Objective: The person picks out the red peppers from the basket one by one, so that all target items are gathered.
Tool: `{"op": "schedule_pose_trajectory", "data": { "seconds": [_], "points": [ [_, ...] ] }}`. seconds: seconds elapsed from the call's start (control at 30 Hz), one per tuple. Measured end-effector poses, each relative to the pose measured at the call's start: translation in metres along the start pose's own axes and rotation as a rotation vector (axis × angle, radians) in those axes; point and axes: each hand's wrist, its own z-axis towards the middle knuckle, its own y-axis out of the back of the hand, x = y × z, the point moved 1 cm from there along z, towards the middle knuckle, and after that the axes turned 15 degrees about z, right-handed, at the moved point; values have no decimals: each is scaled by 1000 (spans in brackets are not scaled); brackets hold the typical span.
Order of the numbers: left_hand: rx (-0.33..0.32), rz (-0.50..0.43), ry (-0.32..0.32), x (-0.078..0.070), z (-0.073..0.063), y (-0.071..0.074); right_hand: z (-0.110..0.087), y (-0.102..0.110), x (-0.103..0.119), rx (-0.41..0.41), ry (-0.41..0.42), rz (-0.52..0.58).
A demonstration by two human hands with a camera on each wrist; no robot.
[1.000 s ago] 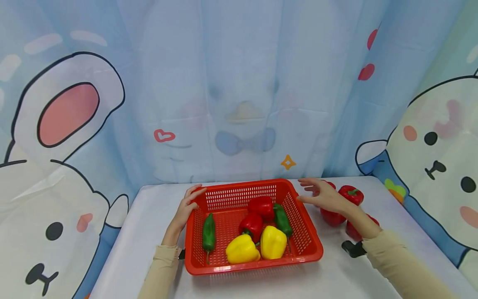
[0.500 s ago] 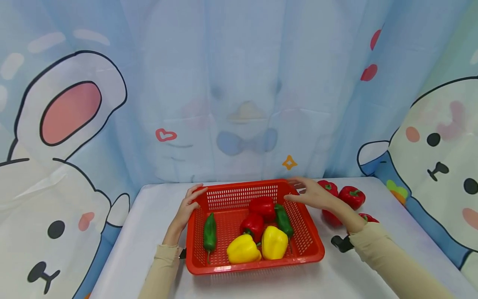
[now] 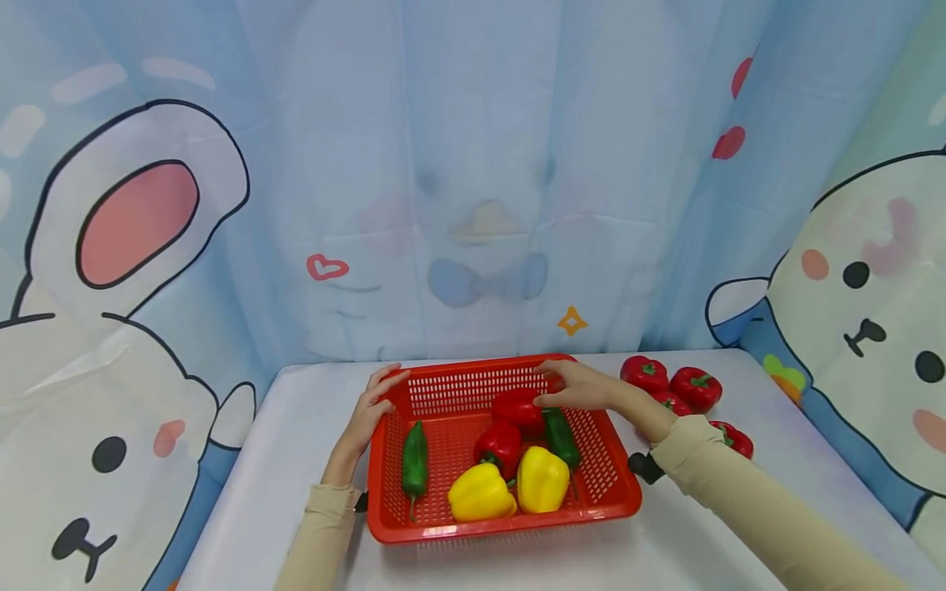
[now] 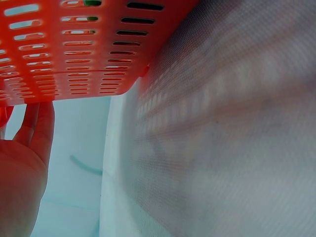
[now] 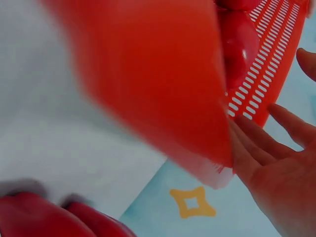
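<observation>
A red perforated plastic basket (image 3: 443, 533) stands on the table. My left hand (image 3: 364, 419) holds its far left corner; in the left wrist view, two fingers (image 4: 43, 126) lie against the outside of the wall. Over the far right part of the basket reaches my right hand (image 3: 580, 386), its fingers loosely spread and holding nothing. Just below it are a red bell pepper (image 3: 513, 406) and a green chili pepper (image 3: 559, 439). Nearer lie another red bell pepper (image 3: 497, 443) and two yellow bell peppers (image 3: 480, 494). A second green chili pepper (image 3: 415, 464) lies along the left side.
Several red bell peppers (image 3: 695, 388) sit on the white table (image 3: 310, 402) to the right of the basket, one partly behind the right sleeve (image 3: 746, 484). A blue printed curtain (image 3: 480, 164) hangs behind the table's far edge.
My right hand has moved left, from beside the basket near the loose red peppers to above the peppers inside. The left hand and the basket have stayed in place.
</observation>
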Motion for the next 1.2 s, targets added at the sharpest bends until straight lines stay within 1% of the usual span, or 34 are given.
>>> {"op": "schedule_pose_trajectory", "data": {
  "seconds": [0.13, 0.23, 0.33, 0.47, 0.53, 0.7, 0.8, 1.0, 1.2],
  "points": [
    [-1, -5, 0, 0, 0, 0, 5, -4, 6, 27, -41, -40],
    [-1, 0, 0, 2, 0, 0, 8, -6, 8, 51, -91, -46],
    [2, -5, 0, 2, 0, 1, 12, -9, 9, 73, -126, -80],
    [-1, -8, -7, 3, 0, 1, 17, -12, 11, 74, -148, -125],
    [-3, -3, -13, 3, 1, 1, 20, -14, 12, 72, -174, -136],
    [5, -2, -13, 2, 1, 1, 24, -20, 13, 77, -249, -120],
    [17, 16, -16, 0, 1, 2, 27, -25, 11, 75, -259, -99],
    [37, 80, -27, -3, 1, 4, 32, -29, 8, 57, -237, -52],
    [41, 91, -23, -2, 0, 5, 34, -34, 8, 31, -208, 15]
  ]
}}
